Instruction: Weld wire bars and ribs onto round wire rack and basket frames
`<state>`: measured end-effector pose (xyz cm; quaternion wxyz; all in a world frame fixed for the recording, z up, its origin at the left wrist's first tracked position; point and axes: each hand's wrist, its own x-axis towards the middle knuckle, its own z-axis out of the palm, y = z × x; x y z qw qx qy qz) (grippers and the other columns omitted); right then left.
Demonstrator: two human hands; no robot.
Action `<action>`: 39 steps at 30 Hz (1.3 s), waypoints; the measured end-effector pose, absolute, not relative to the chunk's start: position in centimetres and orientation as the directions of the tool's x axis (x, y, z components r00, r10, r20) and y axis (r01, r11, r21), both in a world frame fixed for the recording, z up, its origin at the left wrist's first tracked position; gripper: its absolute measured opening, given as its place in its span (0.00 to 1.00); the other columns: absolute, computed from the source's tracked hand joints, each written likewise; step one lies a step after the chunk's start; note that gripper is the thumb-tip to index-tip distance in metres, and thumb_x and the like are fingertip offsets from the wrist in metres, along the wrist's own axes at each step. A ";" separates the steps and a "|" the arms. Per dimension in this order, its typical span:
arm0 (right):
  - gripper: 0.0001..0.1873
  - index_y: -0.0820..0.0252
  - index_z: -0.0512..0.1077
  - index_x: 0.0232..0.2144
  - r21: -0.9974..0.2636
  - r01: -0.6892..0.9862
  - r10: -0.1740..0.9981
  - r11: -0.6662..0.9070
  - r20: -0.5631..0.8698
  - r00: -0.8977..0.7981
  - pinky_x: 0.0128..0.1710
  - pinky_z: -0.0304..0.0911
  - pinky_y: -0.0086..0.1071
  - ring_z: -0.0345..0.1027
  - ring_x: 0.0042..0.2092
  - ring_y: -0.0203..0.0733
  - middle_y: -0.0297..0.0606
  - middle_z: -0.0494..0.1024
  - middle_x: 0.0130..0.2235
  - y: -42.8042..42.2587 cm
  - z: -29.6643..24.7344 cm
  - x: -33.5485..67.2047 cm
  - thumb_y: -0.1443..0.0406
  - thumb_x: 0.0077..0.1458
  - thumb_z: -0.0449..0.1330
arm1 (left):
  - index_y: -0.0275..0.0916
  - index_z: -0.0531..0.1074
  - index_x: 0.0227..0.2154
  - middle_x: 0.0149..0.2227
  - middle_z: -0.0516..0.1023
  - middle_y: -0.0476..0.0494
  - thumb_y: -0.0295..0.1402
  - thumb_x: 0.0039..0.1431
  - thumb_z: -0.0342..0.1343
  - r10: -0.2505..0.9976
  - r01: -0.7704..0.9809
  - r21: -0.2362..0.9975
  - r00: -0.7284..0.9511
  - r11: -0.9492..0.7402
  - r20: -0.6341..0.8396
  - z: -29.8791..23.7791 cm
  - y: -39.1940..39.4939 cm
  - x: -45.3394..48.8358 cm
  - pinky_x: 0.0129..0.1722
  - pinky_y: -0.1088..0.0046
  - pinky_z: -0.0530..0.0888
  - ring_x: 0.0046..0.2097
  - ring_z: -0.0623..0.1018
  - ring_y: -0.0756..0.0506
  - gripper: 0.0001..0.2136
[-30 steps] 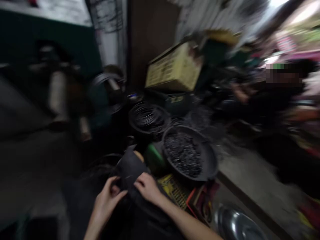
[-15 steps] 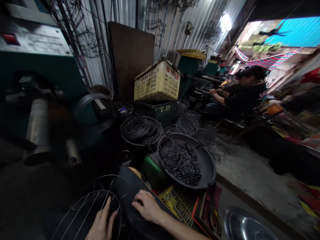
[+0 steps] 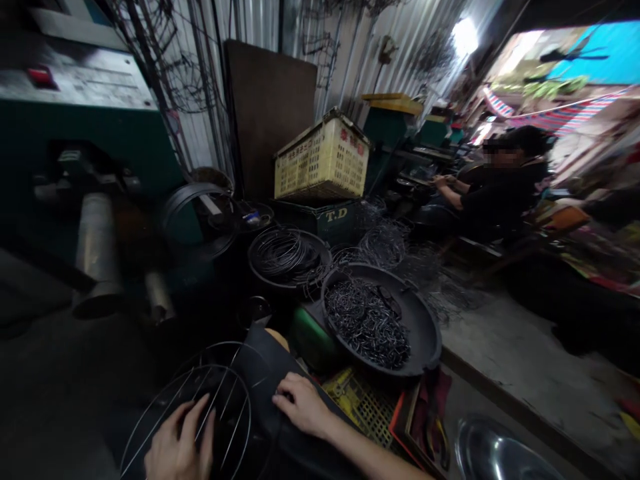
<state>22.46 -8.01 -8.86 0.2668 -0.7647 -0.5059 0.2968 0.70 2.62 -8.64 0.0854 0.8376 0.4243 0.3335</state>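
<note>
A round wire rack (image 3: 249,427) with several straight bars rests low at the front, over dark cloth. My left hand (image 3: 181,441) lies across its bars with the fingers spread apart; whether it grips any wire does not show. To the right, my right hand (image 3: 301,403) rests on the black cloth (image 3: 265,373) over my lap, fingers curled in toward the thumb. Anything inside those fingers is hidden. A second wire ring (image 3: 225,344) shows just behind the rack.
A dark pan (image 3: 423,333) of short metal pieces sits ahead on the right, beside a tub (image 3: 253,263) of coiled wire. A yellow crate (image 3: 320,167), a green machine (image 3: 90,140), a metal basin (image 3: 493,450) and pliers (image 3: 443,443) surround me. A co-worker (image 3: 510,180) sits further back.
My left hand has shifted from a pointing, pinch-like pose to spread fingers farther left on the rack. My right hand stays on the cloth. The whole view has shifted slightly.
</note>
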 end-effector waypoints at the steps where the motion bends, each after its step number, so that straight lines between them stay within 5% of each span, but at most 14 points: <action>1: 0.07 0.52 0.74 0.28 -0.721 0.616 0.940 -0.318 -0.156 0.303 0.39 0.63 0.36 0.70 0.39 0.44 0.39 0.76 0.34 -8.2 -8.6 22.5 0.61 0.54 0.57 | 0.55 0.68 0.51 0.42 0.73 0.39 0.43 0.59 0.45 0.787 0.728 0.359 0.400 -0.584 0.469 -8.0 2.3 0.7 0.31 0.54 0.73 0.40 0.75 0.34 0.18; 6: 0.15 0.52 0.73 0.27 -0.779 0.570 0.955 -0.261 -0.122 0.272 0.40 0.66 0.40 0.70 0.36 0.47 0.43 0.77 0.33 -9.4 -8.3 22.5 0.54 0.56 0.52 | 0.43 0.72 0.48 0.47 0.72 0.34 0.48 0.55 0.53 0.875 0.876 0.188 0.378 -0.443 0.301 -5.9 -0.7 1.2 0.41 0.55 0.71 0.47 0.70 0.33 0.21; 11: 0.24 0.59 0.72 0.28 -0.741 0.612 0.960 -0.276 -0.186 0.208 0.35 0.64 0.40 0.68 0.31 0.44 0.42 0.75 0.32 -8.7 -10.1 23.0 0.46 0.52 0.50 | 0.43 0.71 0.49 0.49 0.70 0.37 0.50 0.56 0.53 0.932 0.925 0.144 0.333 -0.353 0.146 -7.1 -1.1 0.3 0.46 0.60 0.66 0.50 0.67 0.37 0.22; 16: 0.22 0.57 0.72 0.28 -0.704 0.686 0.982 -0.184 -0.151 0.109 0.26 0.64 0.32 0.65 0.24 0.37 0.36 0.75 0.27 -8.7 -9.4 23.6 0.47 0.54 0.52 | 0.40 0.72 0.37 0.37 0.73 0.41 0.38 0.62 0.49 0.922 0.909 0.157 0.386 -0.385 0.023 -6.8 -1.4 0.0 0.44 0.63 0.63 0.41 0.71 0.43 0.10; 23: 0.18 0.57 0.74 0.29 -0.692 0.703 0.985 -0.164 -0.159 0.073 0.24 0.65 0.32 0.69 0.25 0.40 0.36 0.77 0.26 -5.9 -9.0 27.5 0.51 0.56 0.54 | 0.35 0.65 0.49 0.33 0.76 0.41 0.25 0.62 0.46 0.910 0.930 0.135 0.365 -0.343 -0.200 -5.8 -0.7 0.5 0.43 0.61 0.63 0.35 0.75 0.44 0.13; 27: 0.17 0.58 0.74 0.39 -0.675 0.734 0.989 -0.068 0.050 0.137 0.38 0.67 0.35 0.71 0.38 0.42 0.39 0.78 0.38 -0.9 -9.0 29.0 0.54 0.57 0.54 | 0.31 0.61 0.52 0.34 0.76 0.40 0.21 0.59 0.46 0.910 0.937 0.123 0.348 -0.327 -0.226 -5.3 -0.3 1.0 0.44 0.61 0.64 0.36 0.76 0.44 0.17; 31: 0.18 0.59 0.74 0.44 -0.706 0.701 0.995 0.099 0.075 -0.065 0.35 0.66 0.34 0.69 0.35 0.38 0.41 0.76 0.40 3.5 -9.7 28.4 0.56 0.54 0.57 | 0.32 0.62 0.52 0.40 0.75 0.38 0.24 0.60 0.47 0.919 0.937 0.154 0.341 -0.315 -0.199 -5.1 0.0 0.7 0.44 0.61 0.65 0.40 0.76 0.43 0.16; 39: 0.15 0.58 0.77 0.35 -0.682 0.673 0.955 0.285 0.138 -0.264 0.44 0.66 0.37 0.71 0.40 0.42 0.41 0.77 0.37 5.3 -10.2 27.7 0.56 0.57 0.54 | 0.41 0.61 0.52 0.45 0.71 0.46 0.33 0.64 0.48 0.927 0.863 0.375 0.375 -0.338 -0.026 -4.0 0.2 -0.6 0.44 0.72 0.70 0.42 0.74 0.49 0.14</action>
